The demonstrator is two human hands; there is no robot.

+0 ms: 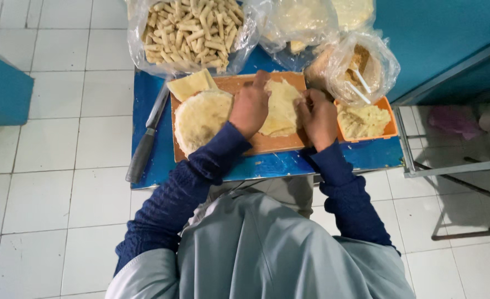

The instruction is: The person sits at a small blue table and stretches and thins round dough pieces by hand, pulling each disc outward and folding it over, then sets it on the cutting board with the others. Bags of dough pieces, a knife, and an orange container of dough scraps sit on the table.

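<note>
Both hands are flat on the thin pastry wrapper (282, 108) lying on the orange cutting board (267, 143), left hand (250, 105) pressing its left edge, right hand (318, 115) pinching its right edge with fingers curled, wrapper's long axis running away from the person.

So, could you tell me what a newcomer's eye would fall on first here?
Probably the two hands at the centre: the left hand and right hand press on a pale dough sheet lying on an orange cutting board. Next, the clear bag of finished rolls at the table's far edge, and the knife lying left of the board.
</note>
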